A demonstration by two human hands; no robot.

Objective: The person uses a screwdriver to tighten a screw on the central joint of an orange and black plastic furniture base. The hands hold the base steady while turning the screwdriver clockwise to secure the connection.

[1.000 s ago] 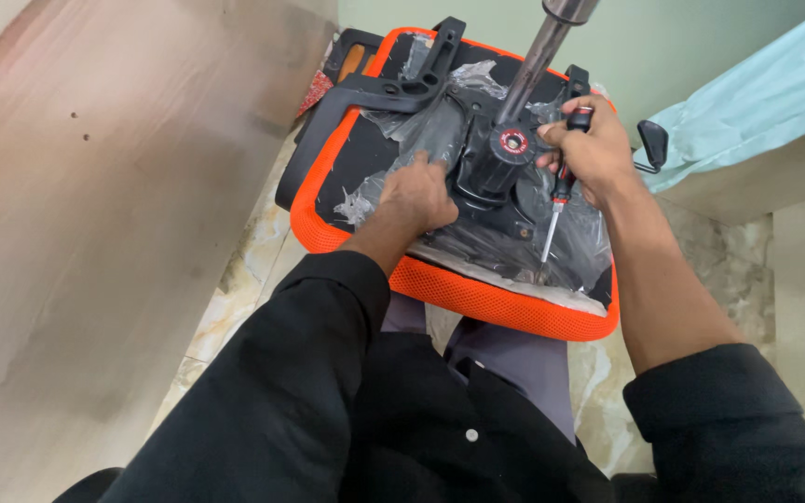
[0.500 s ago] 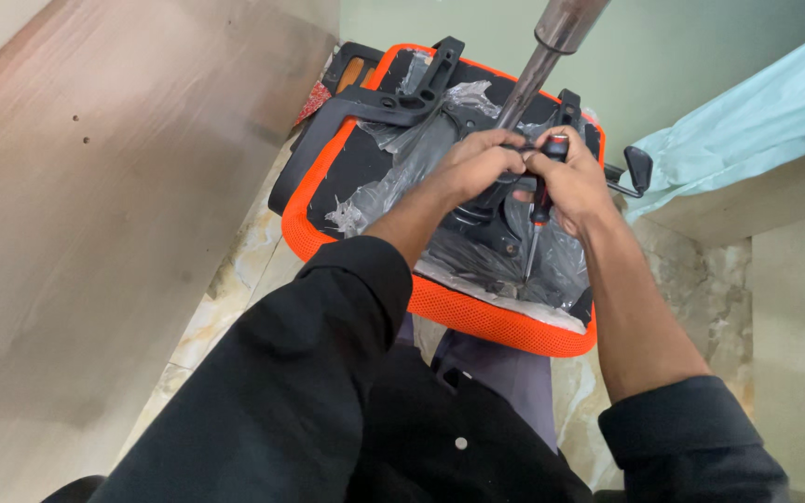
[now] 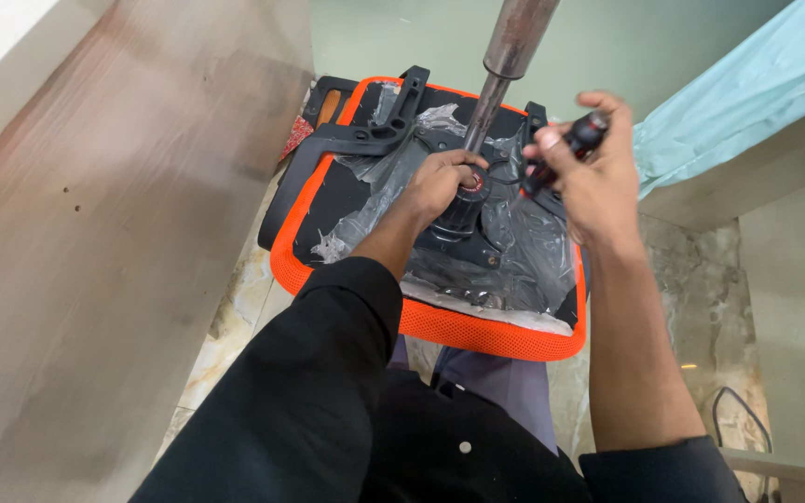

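Marble floor [image 3: 235, 307], wooden panel [image 3: 95, 261], pale green wall [image 3: 393, 37].

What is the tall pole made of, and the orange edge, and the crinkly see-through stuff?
The pole looks like bare metal: grey, dull, with a rusty tinge. The orange edge of the upturned seat seems to be woven mesh fabric, since it shows a fine grainy texture. The crinkly cover is probably thin clear plastic film: it wrinkles and glints. The left hand rests by the pole's base.

a wooden panel [image 3: 76, 261] stands at left, pale blue cloth [image 3: 747, 93] at right, marble floor [image 3: 701, 279] below.
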